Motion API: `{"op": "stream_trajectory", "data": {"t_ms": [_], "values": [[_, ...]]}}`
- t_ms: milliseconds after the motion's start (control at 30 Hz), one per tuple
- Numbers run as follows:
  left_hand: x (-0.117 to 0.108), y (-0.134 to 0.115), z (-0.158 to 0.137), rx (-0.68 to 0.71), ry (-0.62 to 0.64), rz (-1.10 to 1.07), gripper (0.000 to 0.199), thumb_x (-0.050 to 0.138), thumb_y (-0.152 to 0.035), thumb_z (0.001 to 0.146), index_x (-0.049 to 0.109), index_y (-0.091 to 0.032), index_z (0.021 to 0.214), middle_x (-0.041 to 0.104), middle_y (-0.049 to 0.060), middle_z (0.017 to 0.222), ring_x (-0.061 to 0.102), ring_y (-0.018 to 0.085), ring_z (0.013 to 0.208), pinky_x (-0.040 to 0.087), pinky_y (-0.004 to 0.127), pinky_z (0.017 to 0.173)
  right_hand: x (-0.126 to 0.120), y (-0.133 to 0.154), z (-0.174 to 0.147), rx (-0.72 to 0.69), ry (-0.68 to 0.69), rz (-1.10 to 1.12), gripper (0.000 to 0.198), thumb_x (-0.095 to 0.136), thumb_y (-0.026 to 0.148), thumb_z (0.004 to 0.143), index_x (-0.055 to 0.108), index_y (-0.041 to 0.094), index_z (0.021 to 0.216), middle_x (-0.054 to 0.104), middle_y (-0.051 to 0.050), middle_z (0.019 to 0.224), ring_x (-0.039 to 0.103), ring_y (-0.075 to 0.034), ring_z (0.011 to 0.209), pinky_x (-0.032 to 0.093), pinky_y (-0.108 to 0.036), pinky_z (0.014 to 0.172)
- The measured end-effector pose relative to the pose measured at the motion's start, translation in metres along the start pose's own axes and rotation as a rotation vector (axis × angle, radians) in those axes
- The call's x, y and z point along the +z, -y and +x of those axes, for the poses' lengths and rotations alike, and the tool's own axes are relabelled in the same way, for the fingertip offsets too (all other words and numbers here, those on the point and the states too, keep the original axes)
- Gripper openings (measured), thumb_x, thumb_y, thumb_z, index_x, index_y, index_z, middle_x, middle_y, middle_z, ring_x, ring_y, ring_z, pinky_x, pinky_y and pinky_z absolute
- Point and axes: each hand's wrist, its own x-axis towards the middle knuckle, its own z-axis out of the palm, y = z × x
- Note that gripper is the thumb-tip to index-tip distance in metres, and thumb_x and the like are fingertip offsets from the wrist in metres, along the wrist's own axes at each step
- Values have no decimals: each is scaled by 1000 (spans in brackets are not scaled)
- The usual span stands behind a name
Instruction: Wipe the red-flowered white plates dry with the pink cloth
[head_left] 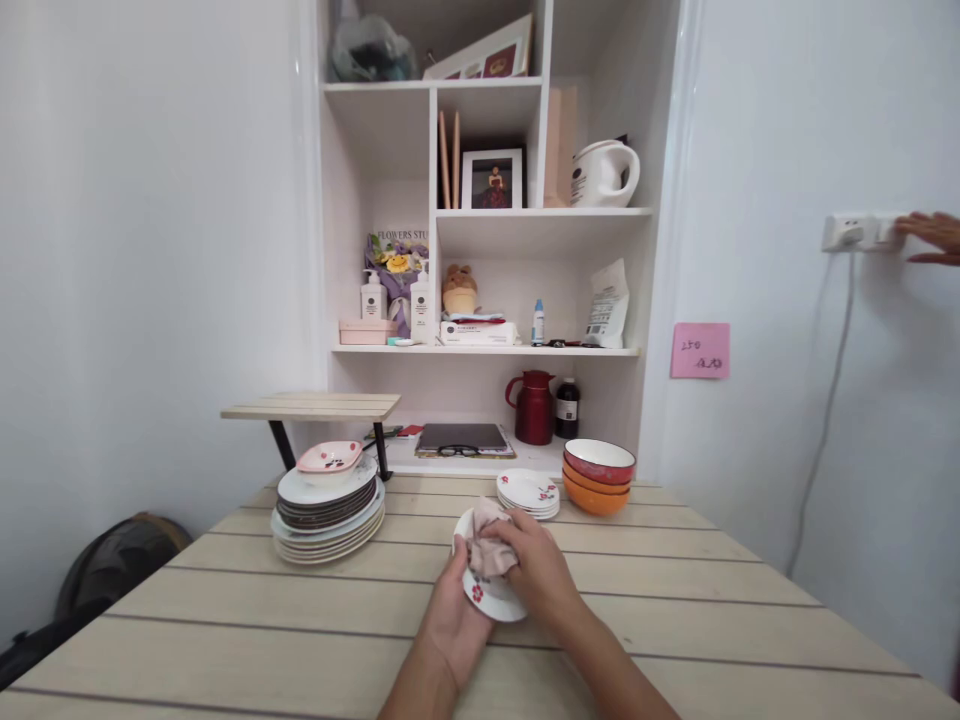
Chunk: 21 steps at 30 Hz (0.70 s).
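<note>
A small white plate with red flowers (491, 602) is tilted above the table, held along its left and lower side by my left hand (456, 610). My right hand (541, 565) is closed on a crumpled pale pink cloth (489, 550) pressed against the plate's face. The cloth and fingers hide much of the plate. Just behind it lies a short stack of similar small flowered plates (528, 490). To the right of those stand stacked bowls (598, 480), a red one on top of orange ones.
At the left is a tall stack of larger plates (328, 510) topped by a pink-rimmed dish (330, 457), beside a small wooden riser (311, 405). Behind, the shelf unit (487, 350) holds a red jug (534, 408). Another person's hand (930, 235) touches the wall socket (851, 232).
</note>
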Motion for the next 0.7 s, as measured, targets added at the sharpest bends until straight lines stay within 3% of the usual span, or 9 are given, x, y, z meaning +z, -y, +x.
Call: {"op": "stream_trajectory", "data": {"t_ms": [167, 267, 433, 533, 700], "values": [[-1, -6, 2, 67, 15, -41, 35, 55, -33, 90, 66, -10, 115, 70, 15, 115, 64, 27, 108, 45, 42, 99, -9, -5, -1, 69, -27, 13, 39, 52, 4, 63, 72, 26, 89, 58, -6, 110, 57, -23, 98, 42, -31, 84], [-4, -12, 2, 110, 32, -42, 38, 51, -34, 92, 65, -10, 117, 71, 16, 113, 64, 28, 108, 45, 43, 100, -10, 0, -5, 59, 43, 45, 32, 53, 6, 64, 71, 25, 82, 57, -5, 105, 58, -21, 92, 43, -29, 81], [-10, -14, 0, 103, -18, 11, 44, 52, -40, 91, 64, -8, 119, 73, 17, 103, 68, 28, 100, 49, 42, 94, -2, 15, -10, -39, 155, 128, 39, 50, 0, 60, 71, 25, 82, 58, -3, 101, 58, -20, 92, 42, -27, 80], [-10, -9, -1, 27, -52, 57, 49, 56, -47, 88, 64, -9, 118, 73, 16, 103, 69, 27, 95, 51, 39, 89, 5, 21, -8, -103, 118, 125, 44, 51, 0, 61, 71, 26, 91, 58, -4, 105, 56, -21, 97, 42, -28, 82], [-1, -1, -2, -6, 32, 45, 47, 57, -48, 86, 64, -13, 116, 70, 15, 113, 65, 28, 105, 48, 40, 93, 4, 15, -2, -82, -10, -24, 50, 52, 1, 60, 71, 29, 98, 56, -6, 118, 50, -26, 110, 38, -36, 91]]}}
